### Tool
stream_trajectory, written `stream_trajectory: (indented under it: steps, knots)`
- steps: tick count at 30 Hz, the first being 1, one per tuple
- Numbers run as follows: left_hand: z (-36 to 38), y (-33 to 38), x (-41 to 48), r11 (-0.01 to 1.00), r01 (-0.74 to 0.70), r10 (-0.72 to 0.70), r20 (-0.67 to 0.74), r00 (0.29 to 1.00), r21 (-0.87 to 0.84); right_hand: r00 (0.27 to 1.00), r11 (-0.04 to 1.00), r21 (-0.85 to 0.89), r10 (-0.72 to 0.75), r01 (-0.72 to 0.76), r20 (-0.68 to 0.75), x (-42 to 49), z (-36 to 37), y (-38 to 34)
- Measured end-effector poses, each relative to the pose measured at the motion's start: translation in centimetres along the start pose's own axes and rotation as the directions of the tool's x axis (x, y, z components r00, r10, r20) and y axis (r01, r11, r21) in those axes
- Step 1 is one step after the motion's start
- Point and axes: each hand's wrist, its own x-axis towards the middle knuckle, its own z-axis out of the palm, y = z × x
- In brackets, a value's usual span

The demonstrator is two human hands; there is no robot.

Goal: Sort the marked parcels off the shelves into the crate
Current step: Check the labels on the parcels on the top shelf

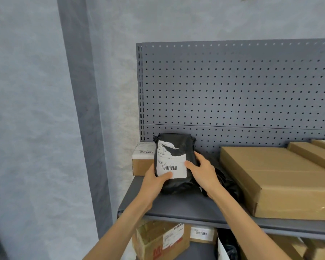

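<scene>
**Black parcel held upright in both hands on the upper shelf**

Much is hidden. The print on the parcel's white label is too small to read, apart from a barcode, and the label's upper right part is torn away. The fingers of the left hand lie behind the black parcel, out of sight; only its thumb shows, pressed across the label's lower left corner. The right hand clasps the parcel's right edge, thumb on the label's edge and fingers curled round the side. The parcel stands at the left end of the upper shelf; whether its lower end rests on the shelf or is lifted just clear, I cannot tell.

A second black bag lies crumpled behind the right wrist, mostly covered. The large flat carton is cut off at the right edge, as are two more flat cartons behind it. The lower shelf is cut off by the bottom edge.

Counted: two hands, one held parcel, one loose black bag, one small labelled box just behind the parcel on the left, three flat cartons. Below: a box with red print, a small box with a barcode, one dark bag. A grey pegboard backs the shelf
</scene>
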Motion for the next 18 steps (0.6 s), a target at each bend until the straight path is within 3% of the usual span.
stream_trajectory:
  steps: [5, 8, 12, 18]
  knots:
    - [-0.6, 0.2, 0.9, 0.967, -0.015, 0.017, -0.006, 1.0, 0.255, 0.998, 0.958, -0.285, 0.036, -0.019, 0.056, 0.5, 0.9, -0.2]
    - [-0.9, 0.6, 1.7, 0.897, -0.018, 0.017, 0.005, 1.0, 0.441, 0.999, 0.926, -0.376, 0.047, -0.035, 0.023, 0.9, 1.5, -0.4]
    - [-0.8, 1.2, 2.6, 0.831, -0.01, -0.031, 0.064, 0.997, 0.556, 0.998, 0.871, -0.487, 0.057, -0.056, -0.014, 1.2, 2.6, -0.4]
    - [-0.4, 1.3, 3.2, 0.795, -0.003, -0.053, 0.074, 0.996, 0.606, 0.998, 0.889, -0.453, 0.059, -0.068, -0.034, 1.2, 3.0, -0.6]
